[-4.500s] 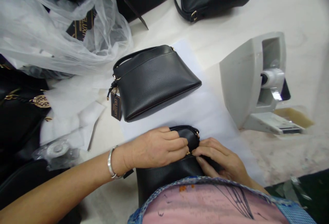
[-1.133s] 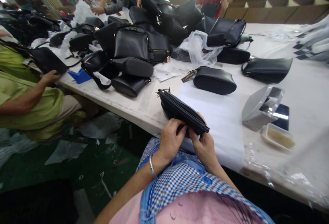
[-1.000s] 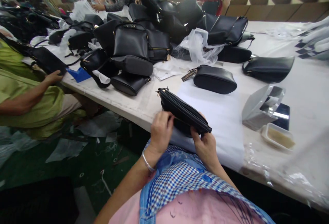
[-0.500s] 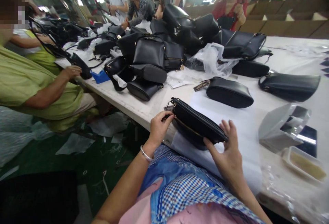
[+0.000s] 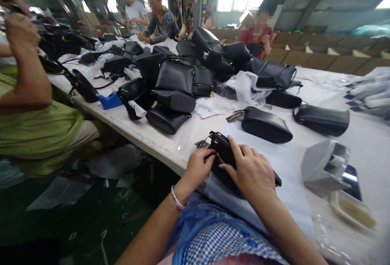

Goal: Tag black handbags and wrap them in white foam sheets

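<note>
A black handbag (image 5: 224, 145) with gold-coloured zip fittings lies at the table edge in front of me. My left hand (image 5: 199, 166) pinches at its near left end, by the zip; what the fingertips grip there is too small to make out. Across the bag's top lies my right hand (image 5: 251, 169), thumb on the near side and fingers over the far side, gripping it. A dark tag shows beside the bag's left end. Just beyond, another black bag (image 5: 266, 125) rests on its side with a hang tag (image 5: 235, 116) at its left.
Black bags (image 5: 175, 78) are heaped across the table with crumpled white wrapping (image 5: 243, 86). To my right stand a grey-white holder (image 5: 321, 167) and a shallow tray (image 5: 355, 210). A blue object (image 5: 109, 100) sits near the left edge. Co-workers stand behind the heap; one in green sits left.
My right hand has moved left from the bag's right end onto its top. My left hand stays at the zip end. The view has tilted up, and the green-clad co-worker's hands have risen.
</note>
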A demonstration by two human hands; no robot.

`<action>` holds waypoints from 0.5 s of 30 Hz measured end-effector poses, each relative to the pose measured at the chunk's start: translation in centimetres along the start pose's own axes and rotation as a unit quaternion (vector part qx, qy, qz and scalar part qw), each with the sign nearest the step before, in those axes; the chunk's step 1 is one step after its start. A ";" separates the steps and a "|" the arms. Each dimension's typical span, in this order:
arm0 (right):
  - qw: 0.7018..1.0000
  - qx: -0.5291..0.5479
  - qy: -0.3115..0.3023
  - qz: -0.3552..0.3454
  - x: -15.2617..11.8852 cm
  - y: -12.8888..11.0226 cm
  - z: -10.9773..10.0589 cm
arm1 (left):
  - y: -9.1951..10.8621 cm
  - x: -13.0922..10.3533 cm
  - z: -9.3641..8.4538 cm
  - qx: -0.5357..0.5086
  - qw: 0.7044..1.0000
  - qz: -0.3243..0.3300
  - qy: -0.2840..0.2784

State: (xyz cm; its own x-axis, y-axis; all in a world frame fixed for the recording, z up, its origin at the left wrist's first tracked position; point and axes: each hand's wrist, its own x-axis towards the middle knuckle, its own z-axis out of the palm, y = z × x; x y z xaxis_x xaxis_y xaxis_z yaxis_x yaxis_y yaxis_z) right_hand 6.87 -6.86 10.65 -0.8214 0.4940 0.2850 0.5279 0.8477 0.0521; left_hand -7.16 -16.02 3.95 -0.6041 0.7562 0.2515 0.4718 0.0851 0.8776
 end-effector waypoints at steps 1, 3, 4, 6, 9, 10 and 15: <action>1.000 -0.014 -0.004 -0.002 0.4 -0.2 0.2 | -0.1 0.3 -0.1 -0.001 1.000 0.004 -0.012; 1.000 -0.028 -0.008 -0.007 0.7 -0.1 0.5 | -0.4 0.8 -0.5 0.000 1.000 0.010 -0.022; 0.999 -0.031 -0.009 -0.009 0.7 0.0 0.7 | -0.5 1.0 -0.7 0.005 1.000 0.013 -0.019; 0.999 -0.033 -0.011 -0.008 0.7 0.3 1.0 | -0.7 1.4 -1.1 0.019 0.999 0.026 -0.009; 0.999 -0.030 -0.023 -0.003 0.7 0.6 1.3 | -1.0 2.1 -1.6 0.030 0.998 0.047 0.001; 0.999 -0.027 -0.029 -0.002 0.9 0.7 1.4 | -1.1 2.4 -1.7 0.027 0.998 0.052 0.000; 0.999 0.001 -0.044 -0.001 1.4 1.2 1.1 | -1.7 3.8 -2.2 -0.005 0.998 0.059 -0.030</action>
State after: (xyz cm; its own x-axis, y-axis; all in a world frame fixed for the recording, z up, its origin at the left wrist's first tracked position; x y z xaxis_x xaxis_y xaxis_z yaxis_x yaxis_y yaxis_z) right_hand 6.17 -4.93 10.06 -0.8384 0.5070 0.2004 0.5256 0.8492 0.0504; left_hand -11.70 -14.68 4.27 -0.5057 0.7976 0.3288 0.5309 -0.0127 0.8473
